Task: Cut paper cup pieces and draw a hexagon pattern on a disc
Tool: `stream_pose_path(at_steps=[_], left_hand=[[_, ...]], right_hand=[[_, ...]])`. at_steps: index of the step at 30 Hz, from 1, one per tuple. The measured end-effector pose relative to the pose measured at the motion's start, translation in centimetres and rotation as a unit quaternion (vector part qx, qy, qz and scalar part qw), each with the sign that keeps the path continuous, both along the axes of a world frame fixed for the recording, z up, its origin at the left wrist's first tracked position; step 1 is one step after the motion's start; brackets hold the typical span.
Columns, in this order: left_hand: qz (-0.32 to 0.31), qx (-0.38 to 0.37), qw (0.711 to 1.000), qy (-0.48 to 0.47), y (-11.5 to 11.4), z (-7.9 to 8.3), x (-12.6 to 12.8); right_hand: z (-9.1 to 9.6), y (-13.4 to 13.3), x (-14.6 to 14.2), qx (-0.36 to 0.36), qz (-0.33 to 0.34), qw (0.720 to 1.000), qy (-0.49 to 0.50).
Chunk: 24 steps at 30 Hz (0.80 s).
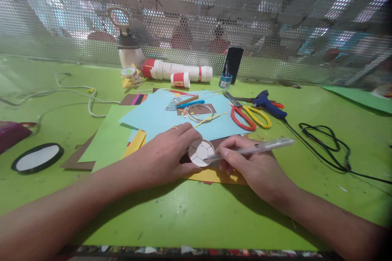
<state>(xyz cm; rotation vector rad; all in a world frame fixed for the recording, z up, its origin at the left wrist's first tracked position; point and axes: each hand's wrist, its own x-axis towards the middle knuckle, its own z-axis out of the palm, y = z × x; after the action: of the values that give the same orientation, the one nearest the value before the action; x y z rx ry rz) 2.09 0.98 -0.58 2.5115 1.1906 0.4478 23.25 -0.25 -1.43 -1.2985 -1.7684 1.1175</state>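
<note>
A small round white piece [200,151], perhaps a paper cup's base, carries dark lines in a soccer-ball pattern. My left hand [174,149] is closed on its left side, thumb below and fingers above. Between the thumb and fingers of my right hand [245,161] is a clear-barrelled pen [260,147], slanting up to the right. The pen's tip touches the patterned face near its lower right. Under both hands lie sheets of coloured paper, with yellow paper [220,174] nearest and light blue paper [150,112] behind.
Red-and-yellow-handled scissors [245,116] and a blue glue gun [269,104] with a black cord lie right. White paper cups [183,69], a phone [234,63] and a bottle [130,51] stand along the perforated screen. A black-rimmed oval [38,158] lies left.
</note>
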Motion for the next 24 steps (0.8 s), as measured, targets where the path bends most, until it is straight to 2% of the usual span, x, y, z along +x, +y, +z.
stream_pose_path(at_steps=[15, 24], left_hand=[[0.002, 0.015, 1.0, 0.007, 0.07, -0.07, 0.1], [-0.005, 0.025, 1.0, -0.001, 0.03, -0.07, 0.02]], right_hand=[[-0.23, -0.16, 0.05, 0.022, 0.004, 0.999, -0.032], [0.08, -0.03, -0.11, 0.0, 0.01, 1.0, -0.029]])
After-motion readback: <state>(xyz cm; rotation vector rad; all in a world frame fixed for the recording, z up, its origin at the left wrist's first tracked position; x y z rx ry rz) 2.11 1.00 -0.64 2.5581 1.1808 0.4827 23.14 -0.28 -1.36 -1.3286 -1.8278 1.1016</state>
